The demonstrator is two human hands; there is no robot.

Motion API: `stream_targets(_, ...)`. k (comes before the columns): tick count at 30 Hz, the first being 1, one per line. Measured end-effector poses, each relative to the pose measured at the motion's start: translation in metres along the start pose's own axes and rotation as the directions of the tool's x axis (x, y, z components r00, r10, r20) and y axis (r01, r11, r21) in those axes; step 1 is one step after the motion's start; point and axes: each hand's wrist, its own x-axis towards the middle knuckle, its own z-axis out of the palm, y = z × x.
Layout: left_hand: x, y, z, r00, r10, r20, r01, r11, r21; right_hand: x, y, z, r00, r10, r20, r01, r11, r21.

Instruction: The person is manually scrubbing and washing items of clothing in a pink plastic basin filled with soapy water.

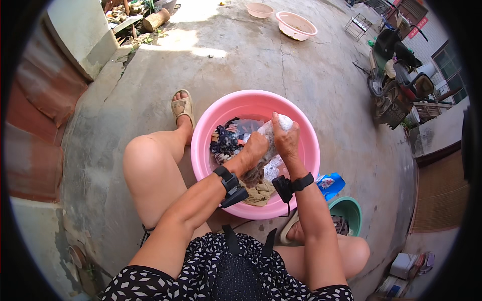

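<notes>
A large pink plastic basin (199, 150) stands on the floor between my knees. Above its middle, my left hand (257, 146) and my right hand (286, 137) both grip a soapy, greyish wet cloth (268, 131), the right one a little farther out. White foam covers the cloth's upper end, and its lower part hangs towards the basin. Dark patterned wet clothes (226, 141) lie in the water at the basin's left. A khaki cloth (258, 193) rests at the near side, with foam (272, 168) beside it.
Right of the basin are a blue packet (330, 185) and a green basin (354, 210) holding dark cloth. Two paler basins (260, 10) (295, 25) stand farther off on the concrete. A loaded vehicle (393, 75) is at the upper right, and a cut log (156, 20) lies at the upper left.
</notes>
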Motion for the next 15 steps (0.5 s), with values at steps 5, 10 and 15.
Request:
stream_targets(5,-0.016,0.052,0.003,0.974,-0.216,-0.064,0.205,0.967,-0.154,0.027,-0.021,-0.023,0.822,0.520,0.233,-0.570,0.745,0.347)
stream_targets(10,0.002,0.053,-0.021,0.992,-0.101,-0.077,0.054,0.882,-0.468,0.013,0.016,-0.031,0.901,0.326,0.285,-0.164,0.865,-0.474)
stream_targets(15,-0.012,0.037,-0.001,0.947,0.283,-0.153,-0.225,0.922,0.314,0.003,-0.008,-0.009,0.857,-0.210,0.471,0.388,0.863,-0.322)
